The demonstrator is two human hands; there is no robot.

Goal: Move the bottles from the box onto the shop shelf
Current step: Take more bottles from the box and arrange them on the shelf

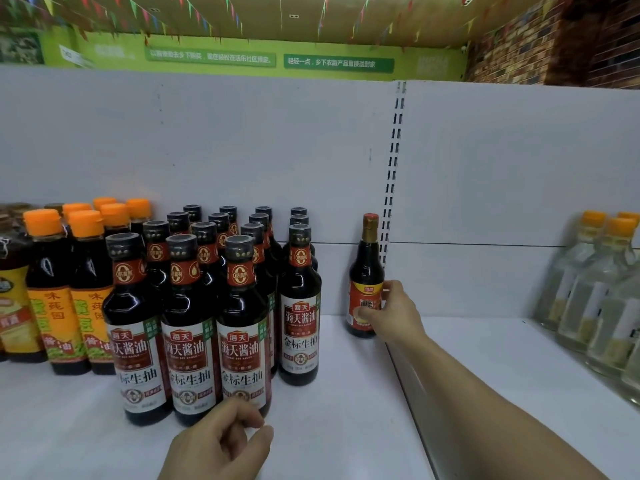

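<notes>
A single red-labelled bottle (pixel 366 277) is standing upright, cap up, at centre right of the frame, at the back of the white shelf (pixel 346 393), with the right hand (pixel 391 311) wrapping its label. The left hand (pixel 221 441) is hanging loosely curled and empty at bottom centre, just before fourteen black-capped soy bottles (pixel 242 323) standing upright.

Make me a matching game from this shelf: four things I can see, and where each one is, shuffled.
Things:
1. red-capped bottle
2. orange-capped dark bottles
3. clear bottles
4. left hand

Places:
A. far right of the shelf
B. bottom, before the front row of black-capped bottles
C. far left
D. at the back, in the right hand

Pairs: 1-D, 2-C, 3-A, 4-B
</notes>
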